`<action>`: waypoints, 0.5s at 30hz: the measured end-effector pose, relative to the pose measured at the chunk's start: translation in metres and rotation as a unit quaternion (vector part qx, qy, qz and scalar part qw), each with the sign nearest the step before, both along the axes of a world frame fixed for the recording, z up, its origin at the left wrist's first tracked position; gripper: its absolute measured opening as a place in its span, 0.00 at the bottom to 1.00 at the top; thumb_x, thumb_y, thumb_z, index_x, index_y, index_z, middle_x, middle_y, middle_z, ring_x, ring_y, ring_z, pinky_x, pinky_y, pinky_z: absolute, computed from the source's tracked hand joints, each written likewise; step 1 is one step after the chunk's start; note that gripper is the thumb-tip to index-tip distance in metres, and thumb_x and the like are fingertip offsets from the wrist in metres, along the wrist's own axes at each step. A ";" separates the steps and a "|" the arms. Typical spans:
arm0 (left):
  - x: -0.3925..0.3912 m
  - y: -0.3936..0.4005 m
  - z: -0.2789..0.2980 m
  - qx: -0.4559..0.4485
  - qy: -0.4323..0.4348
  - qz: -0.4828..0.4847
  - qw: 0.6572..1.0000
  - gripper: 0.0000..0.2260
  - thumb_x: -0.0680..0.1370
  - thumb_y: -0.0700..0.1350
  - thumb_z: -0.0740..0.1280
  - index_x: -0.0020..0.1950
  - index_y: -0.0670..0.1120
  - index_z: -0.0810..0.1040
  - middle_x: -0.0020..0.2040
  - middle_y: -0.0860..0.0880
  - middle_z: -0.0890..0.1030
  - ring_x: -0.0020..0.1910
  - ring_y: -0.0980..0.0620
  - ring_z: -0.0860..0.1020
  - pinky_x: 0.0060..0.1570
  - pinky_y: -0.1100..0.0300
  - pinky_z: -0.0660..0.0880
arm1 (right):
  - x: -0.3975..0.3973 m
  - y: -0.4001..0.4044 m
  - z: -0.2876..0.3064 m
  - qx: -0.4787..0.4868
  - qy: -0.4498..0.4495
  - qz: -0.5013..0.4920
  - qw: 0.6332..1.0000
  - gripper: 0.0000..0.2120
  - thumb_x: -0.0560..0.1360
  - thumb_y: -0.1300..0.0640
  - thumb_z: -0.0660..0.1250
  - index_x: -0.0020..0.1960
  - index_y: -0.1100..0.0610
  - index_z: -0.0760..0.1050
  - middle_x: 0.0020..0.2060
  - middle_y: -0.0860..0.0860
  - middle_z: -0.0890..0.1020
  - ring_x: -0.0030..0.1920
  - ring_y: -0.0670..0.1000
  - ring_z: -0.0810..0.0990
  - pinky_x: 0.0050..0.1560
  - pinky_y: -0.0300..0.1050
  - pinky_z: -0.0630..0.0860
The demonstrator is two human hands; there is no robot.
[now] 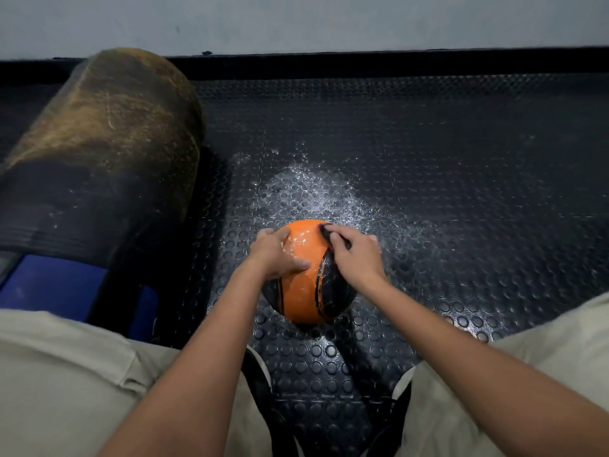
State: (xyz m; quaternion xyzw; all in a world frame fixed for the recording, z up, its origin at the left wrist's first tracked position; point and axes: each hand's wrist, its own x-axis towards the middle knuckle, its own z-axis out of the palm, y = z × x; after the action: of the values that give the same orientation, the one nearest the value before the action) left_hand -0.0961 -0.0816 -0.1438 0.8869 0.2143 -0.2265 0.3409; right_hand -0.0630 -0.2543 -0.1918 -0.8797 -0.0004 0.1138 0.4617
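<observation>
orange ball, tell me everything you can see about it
The ball is orange with curved black panels and thin black stripes, glossy and flecked with white specks. It sits on the black studded mat, in front of the person's knees. The left hand grips its upper left side. The right hand presses a small dark pad against its top right.
</observation>
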 end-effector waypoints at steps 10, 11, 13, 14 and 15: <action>-0.003 0.006 -0.002 -0.021 0.031 -0.018 0.999 0.42 0.76 0.55 0.74 0.81 0.61 0.51 0.81 0.38 0.52 0.76 0.34 0.61 0.75 0.39 0.61 | 0.001 -0.011 -0.010 0.001 0.051 -0.092 0.994 0.14 0.84 0.53 0.60 0.66 0.44 0.78 0.52 0.47 0.82 0.40 0.41 0.75 0.36 0.34 0.71; -0.003 0.009 -0.004 -0.031 0.017 -0.015 0.999 0.42 0.75 0.54 0.75 0.81 0.61 0.52 0.81 0.40 0.55 0.76 0.36 0.63 0.75 0.40 0.62 | 0.001 -0.006 -0.007 -0.002 0.024 -0.065 0.998 0.14 0.84 0.51 0.60 0.65 0.42 0.79 0.54 0.48 0.81 0.46 0.44 0.77 0.42 0.36 0.74; -0.006 0.012 -0.003 -0.047 -0.010 -0.001 0.999 0.43 0.74 0.51 0.76 0.82 0.57 0.54 0.80 0.44 0.60 0.76 0.40 0.65 0.74 0.42 0.64 | 0.004 -0.002 -0.001 -0.010 0.002 -0.005 1.000 0.14 0.83 0.48 0.60 0.65 0.40 0.78 0.55 0.47 0.79 0.59 0.47 0.71 0.57 0.42 0.70; -0.007 0.011 -0.002 -0.055 -0.018 0.010 0.998 0.43 0.74 0.49 0.77 0.82 0.55 0.55 0.80 0.45 0.62 0.75 0.40 0.66 0.74 0.42 0.64 | 0.005 -0.001 0.000 -0.011 0.003 0.012 1.000 0.14 0.83 0.48 0.60 0.66 0.39 0.78 0.54 0.46 0.78 0.61 0.47 0.67 0.59 0.42 0.67; -0.008 0.011 -0.002 -0.061 -0.021 0.021 0.998 0.43 0.74 0.48 0.77 0.82 0.52 0.55 0.79 0.45 0.64 0.75 0.41 0.66 0.74 0.42 0.65 | 0.006 -0.002 -0.002 -0.006 0.006 0.012 1.000 0.14 0.83 0.48 0.60 0.66 0.39 0.78 0.54 0.46 0.78 0.61 0.47 0.66 0.60 0.43 0.66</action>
State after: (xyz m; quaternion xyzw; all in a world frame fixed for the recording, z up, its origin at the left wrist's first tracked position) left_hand -0.1039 -0.0706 -0.1462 0.8642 0.2114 -0.2137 0.4035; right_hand -0.0572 -0.2567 -0.1941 -0.8816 -0.0075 0.1252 0.4550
